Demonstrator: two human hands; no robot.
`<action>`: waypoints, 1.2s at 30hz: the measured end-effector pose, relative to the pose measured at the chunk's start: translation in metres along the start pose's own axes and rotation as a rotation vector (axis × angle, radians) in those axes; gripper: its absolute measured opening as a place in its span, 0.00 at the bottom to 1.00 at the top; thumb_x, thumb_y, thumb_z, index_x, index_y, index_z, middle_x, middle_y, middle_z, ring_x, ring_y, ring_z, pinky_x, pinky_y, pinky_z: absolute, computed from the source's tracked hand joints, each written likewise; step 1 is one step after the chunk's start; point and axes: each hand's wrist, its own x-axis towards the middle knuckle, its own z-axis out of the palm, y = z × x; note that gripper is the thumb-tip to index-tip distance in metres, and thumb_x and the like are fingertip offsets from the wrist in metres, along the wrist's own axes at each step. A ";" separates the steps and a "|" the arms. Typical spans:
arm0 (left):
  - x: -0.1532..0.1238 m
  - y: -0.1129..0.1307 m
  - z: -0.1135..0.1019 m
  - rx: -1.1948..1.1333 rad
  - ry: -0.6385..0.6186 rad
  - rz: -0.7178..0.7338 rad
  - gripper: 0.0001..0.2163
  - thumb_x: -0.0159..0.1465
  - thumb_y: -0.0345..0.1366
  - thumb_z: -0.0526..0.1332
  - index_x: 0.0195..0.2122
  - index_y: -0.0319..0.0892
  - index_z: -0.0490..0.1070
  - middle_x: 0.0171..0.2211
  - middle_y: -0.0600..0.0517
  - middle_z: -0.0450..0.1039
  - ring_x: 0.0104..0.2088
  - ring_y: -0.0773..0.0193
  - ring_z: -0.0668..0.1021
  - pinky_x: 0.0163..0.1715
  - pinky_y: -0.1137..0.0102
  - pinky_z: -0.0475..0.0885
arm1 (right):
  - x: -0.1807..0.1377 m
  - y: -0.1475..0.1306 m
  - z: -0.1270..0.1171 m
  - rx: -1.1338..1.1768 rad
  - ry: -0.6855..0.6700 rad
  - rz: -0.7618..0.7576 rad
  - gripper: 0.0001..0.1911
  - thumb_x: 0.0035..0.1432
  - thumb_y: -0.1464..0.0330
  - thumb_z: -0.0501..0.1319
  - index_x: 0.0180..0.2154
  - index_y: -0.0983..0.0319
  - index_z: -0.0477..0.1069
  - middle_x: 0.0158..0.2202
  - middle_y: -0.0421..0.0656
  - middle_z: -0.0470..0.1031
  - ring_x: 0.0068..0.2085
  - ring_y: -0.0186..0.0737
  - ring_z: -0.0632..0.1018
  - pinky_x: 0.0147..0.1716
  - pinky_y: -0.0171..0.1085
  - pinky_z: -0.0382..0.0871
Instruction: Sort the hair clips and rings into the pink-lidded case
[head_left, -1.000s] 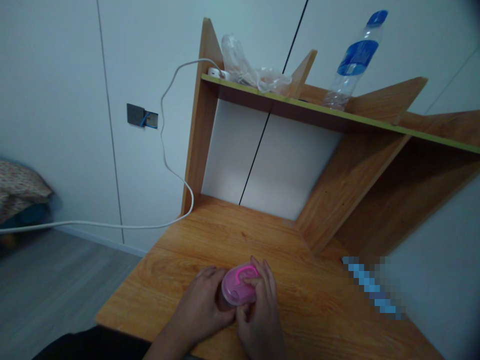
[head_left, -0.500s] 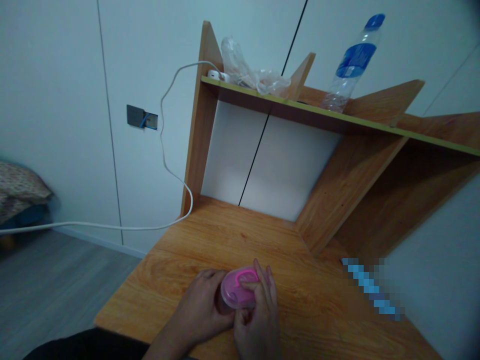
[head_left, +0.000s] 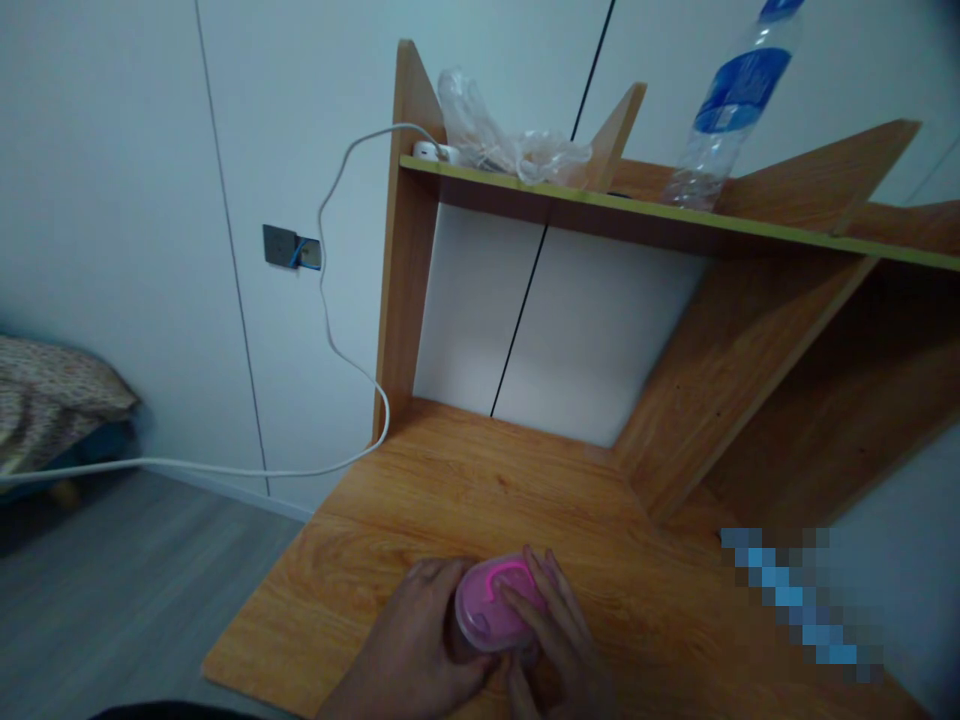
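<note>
Holding a small pink-topped container [head_left: 484, 615] between both hands, low in the view, over the near part of the wooden desk [head_left: 337, 580]; being unable to tell about contact with the desk, the base being hidden. Wrapping the left hand [head_left: 420, 640] around the container's left side, curving the thumb along the near side. Laying the right hand [head_left: 566, 640] against the right side, resting fingers across the lid beside a bright pink curved strip [head_left: 492, 578] and bending the thumb in below the near rim. Having both hands narrowed around the container, close together.

Facing a wooden shelf [head_left: 540, 205] above the back of the desk. Seeing on the shelf a crumpled clear plastic bag [head_left: 517, 150] just beside a small white object [head_left: 427, 152], and, farther right beyond an upright divider [head_left: 619, 135], a clear bottle [head_left: 742, 90] with a blue label. Tracing a white cable [head_left: 225, 470] from near the white object, down past the shelf's left end and off to the left edge. Noticing a patterned cloth [head_left: 60, 390] at far left and a pixelated blue patch [head_left: 795, 600] at right, too coarse for naming.
</note>
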 end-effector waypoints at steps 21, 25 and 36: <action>0.002 -0.019 0.006 -0.019 -0.019 0.134 0.28 0.61 0.41 0.68 0.62 0.51 0.64 0.58 0.47 0.72 0.56 0.49 0.74 0.57 0.55 0.69 | -0.013 -0.004 0.002 -0.135 0.379 0.308 0.27 0.64 0.52 0.58 0.60 0.56 0.66 0.46 0.51 0.69 0.43 0.51 0.75 0.41 0.50 0.76; -0.002 -0.037 0.017 -0.037 0.057 0.105 0.47 0.60 0.34 0.68 0.72 0.56 0.37 0.63 0.45 0.66 0.60 0.50 0.72 0.59 0.53 0.68 | -0.008 -0.002 0.005 -0.150 0.394 0.281 0.32 0.65 0.52 0.57 0.66 0.57 0.56 0.55 0.56 0.67 0.53 0.60 0.72 0.48 0.60 0.72; 0.002 -0.036 0.015 0.037 0.067 0.174 0.43 0.61 0.34 0.67 0.71 0.57 0.43 0.66 0.46 0.63 0.62 0.48 0.71 0.60 0.51 0.69 | -0.006 0.003 0.020 0.290 0.233 0.459 0.38 0.61 0.52 0.60 0.67 0.58 0.52 0.62 0.56 0.67 0.59 0.63 0.72 0.55 0.59 0.71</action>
